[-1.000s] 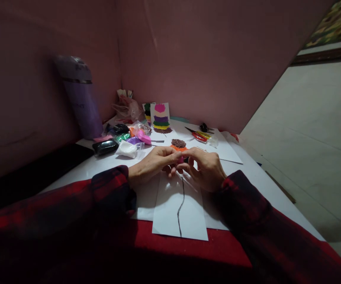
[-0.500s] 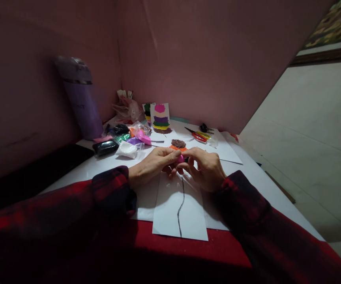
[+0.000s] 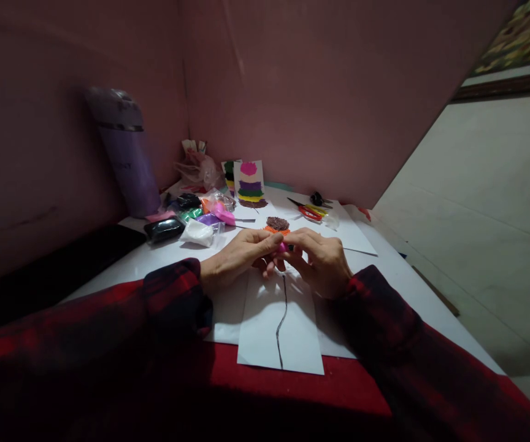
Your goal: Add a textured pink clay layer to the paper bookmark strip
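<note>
My left hand point(image 3: 240, 256) and my right hand point(image 3: 320, 261) meet over a white paper strip point(image 3: 280, 328) that has a black wavy line drawn down it. Both hands pinch a small pink lump of clay point(image 3: 282, 247) between their fingertips. Just behind the fingers, on the paper, lie a brown clay patch point(image 3: 277, 223) and an orange one point(image 3: 274, 231). Both sleeves are red and dark checked.
Packets of coloured clay point(image 3: 195, 216) lie at the left, beside a purple flask point(image 3: 124, 153). A card with coloured clay bands point(image 3: 250, 183) leans on the pink wall. Red-handled scissors point(image 3: 308, 212) lie on white sheets at the back right. A red cloth point(image 3: 292, 387) covers the table's near edge.
My fingers have shifted slightly around the pink clay; the right hand has edged up and left. Nothing else has moved.
</note>
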Action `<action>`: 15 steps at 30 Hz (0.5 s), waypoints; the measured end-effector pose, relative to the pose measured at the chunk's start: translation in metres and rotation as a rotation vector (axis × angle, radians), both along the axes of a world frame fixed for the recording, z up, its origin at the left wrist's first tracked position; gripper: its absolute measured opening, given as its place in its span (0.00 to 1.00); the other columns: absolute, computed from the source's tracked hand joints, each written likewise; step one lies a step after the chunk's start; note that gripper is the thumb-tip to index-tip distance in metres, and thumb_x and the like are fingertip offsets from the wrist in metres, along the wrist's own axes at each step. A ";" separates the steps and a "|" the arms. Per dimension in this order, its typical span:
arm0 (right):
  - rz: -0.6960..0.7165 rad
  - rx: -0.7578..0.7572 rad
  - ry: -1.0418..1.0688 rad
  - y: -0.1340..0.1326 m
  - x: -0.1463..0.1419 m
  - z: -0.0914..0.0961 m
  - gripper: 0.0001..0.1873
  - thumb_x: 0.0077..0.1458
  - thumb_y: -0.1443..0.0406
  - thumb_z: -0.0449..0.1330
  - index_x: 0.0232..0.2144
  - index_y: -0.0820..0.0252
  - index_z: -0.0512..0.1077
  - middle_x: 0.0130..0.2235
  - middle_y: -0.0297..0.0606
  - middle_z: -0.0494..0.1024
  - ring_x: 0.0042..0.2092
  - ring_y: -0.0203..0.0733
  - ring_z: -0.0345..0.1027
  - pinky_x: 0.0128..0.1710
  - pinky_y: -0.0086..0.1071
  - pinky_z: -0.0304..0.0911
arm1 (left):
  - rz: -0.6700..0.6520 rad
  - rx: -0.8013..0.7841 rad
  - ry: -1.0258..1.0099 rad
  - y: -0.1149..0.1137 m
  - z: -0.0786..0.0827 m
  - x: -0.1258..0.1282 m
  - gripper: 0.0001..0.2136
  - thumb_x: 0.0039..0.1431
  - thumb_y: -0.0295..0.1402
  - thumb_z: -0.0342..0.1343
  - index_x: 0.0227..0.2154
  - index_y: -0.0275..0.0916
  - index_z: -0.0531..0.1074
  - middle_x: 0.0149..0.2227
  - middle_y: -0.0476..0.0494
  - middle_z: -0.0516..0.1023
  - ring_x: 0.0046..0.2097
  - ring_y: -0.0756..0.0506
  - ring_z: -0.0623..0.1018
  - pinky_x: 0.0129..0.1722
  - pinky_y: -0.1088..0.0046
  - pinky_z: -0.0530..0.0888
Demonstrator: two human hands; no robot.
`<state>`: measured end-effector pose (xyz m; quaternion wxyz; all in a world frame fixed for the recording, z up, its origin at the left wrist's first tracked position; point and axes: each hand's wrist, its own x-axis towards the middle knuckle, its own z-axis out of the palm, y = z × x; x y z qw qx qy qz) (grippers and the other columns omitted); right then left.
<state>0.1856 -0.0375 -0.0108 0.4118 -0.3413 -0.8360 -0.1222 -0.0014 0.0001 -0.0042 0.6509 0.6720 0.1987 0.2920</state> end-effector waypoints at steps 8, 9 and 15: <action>-0.009 -0.006 0.007 0.001 0.001 -0.002 0.11 0.60 0.60 0.59 0.43 0.59 0.73 0.37 0.38 0.79 0.30 0.34 0.71 0.30 0.29 0.66 | 0.004 0.018 0.012 0.000 0.001 0.000 0.21 0.58 0.50 0.54 0.27 0.33 0.69 0.25 0.47 0.72 0.24 0.52 0.70 0.27 0.75 0.68; -0.005 -0.001 0.009 0.001 0.001 -0.002 0.10 0.61 0.61 0.58 0.42 0.59 0.73 0.37 0.38 0.79 0.31 0.34 0.71 0.30 0.28 0.65 | 0.000 0.019 0.014 0.000 0.001 0.000 0.21 0.58 0.50 0.53 0.27 0.33 0.69 0.26 0.47 0.72 0.24 0.52 0.70 0.27 0.75 0.68; -0.022 0.037 0.016 0.001 0.001 -0.001 0.07 0.61 0.62 0.58 0.40 0.58 0.73 0.38 0.39 0.79 0.33 0.35 0.72 0.27 0.27 0.63 | 0.014 -0.027 -0.021 0.000 0.000 0.001 0.20 0.56 0.49 0.56 0.30 0.33 0.69 0.27 0.46 0.73 0.25 0.52 0.70 0.27 0.75 0.68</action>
